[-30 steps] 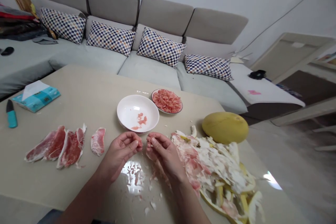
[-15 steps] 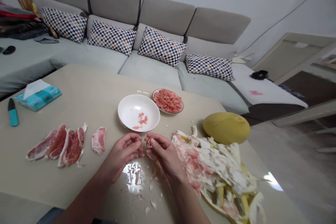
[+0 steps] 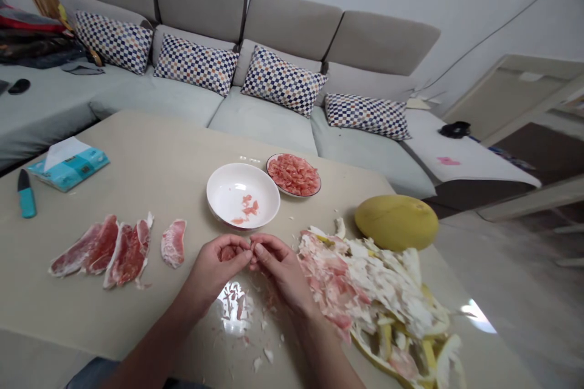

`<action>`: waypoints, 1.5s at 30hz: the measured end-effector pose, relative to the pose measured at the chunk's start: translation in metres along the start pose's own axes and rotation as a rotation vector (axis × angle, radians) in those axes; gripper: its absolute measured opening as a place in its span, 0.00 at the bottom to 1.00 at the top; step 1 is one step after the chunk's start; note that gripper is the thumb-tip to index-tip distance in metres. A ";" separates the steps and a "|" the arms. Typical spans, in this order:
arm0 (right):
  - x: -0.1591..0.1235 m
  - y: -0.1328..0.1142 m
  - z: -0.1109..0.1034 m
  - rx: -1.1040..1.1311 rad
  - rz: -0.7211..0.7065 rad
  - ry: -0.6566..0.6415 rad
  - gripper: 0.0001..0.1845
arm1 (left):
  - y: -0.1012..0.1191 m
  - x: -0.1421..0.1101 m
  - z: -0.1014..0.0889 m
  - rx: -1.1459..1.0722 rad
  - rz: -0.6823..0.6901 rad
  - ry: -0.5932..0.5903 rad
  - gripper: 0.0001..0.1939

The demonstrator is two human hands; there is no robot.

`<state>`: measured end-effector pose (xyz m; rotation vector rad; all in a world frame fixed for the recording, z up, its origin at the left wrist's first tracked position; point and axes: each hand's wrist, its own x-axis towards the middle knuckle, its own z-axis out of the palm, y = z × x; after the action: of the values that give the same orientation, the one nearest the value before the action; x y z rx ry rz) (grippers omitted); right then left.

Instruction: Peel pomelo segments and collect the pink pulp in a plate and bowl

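My left hand (image 3: pixel 219 267) is closed around a piece of pink pomelo flesh (image 3: pixel 228 253), partly hidden by the fingers. Fingertips meeting it, my right hand (image 3: pixel 281 267) pinches a small pink bit of the pomelo. Just beyond both hands stands a white bowl (image 3: pixel 223 185) with a few pink pieces at its bottom. A plate (image 3: pixel 301 196) heaped with pink pomelo flesh is behind it. Left of my hands lie a small pomelo segment (image 3: pixel 173 243) and several larger segments (image 3: pixel 128 255). Scraps of membrane are scattered on the table below my hands.
A heap of peel and membrane (image 3: pixel 383 292) covers the table's right side, with a whole yellow pomelo (image 3: pixel 396 222) behind it. At the far left are a knife with a turquoise handle (image 3: pixel 27 202) and a tissue pack (image 3: pixel 73 167). A sofa (image 3: pixel 260 124) stands beyond the table.
My hands have come together from slightly apart, and their fingertips now meet. The left fingers have curled in around the pomelo flesh. The view has shifted slightly; the bowl's contents look the same.
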<state>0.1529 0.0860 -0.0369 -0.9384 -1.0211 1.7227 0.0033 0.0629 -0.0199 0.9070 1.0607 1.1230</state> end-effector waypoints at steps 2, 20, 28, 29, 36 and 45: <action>0.000 0.001 0.000 -0.016 -0.006 0.022 0.15 | 0.000 0.000 0.000 -0.011 -0.020 -0.014 0.09; -0.001 -0.002 0.002 -0.148 -0.012 0.038 0.15 | 0.002 -0.001 -0.001 0.103 -0.012 0.082 0.08; 0.000 -0.004 0.001 -0.014 0.082 0.004 0.16 | 0.003 -0.002 -0.004 0.166 -0.014 0.109 0.09; 0.000 -0.004 0.002 0.000 0.083 0.004 0.16 | 0.003 -0.002 -0.004 0.174 -0.016 0.110 0.09; 0.001 -0.001 0.002 0.007 0.055 0.026 0.17 | 0.005 0.000 0.000 0.094 -0.038 0.000 0.10; -0.001 -0.002 0.004 -0.099 0.025 0.008 0.15 | 0.004 -0.002 -0.001 0.102 -0.027 0.053 0.09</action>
<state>0.1499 0.0846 -0.0336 -1.0239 -1.1023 1.7005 0.0008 0.0617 -0.0162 0.9450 1.1791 1.0830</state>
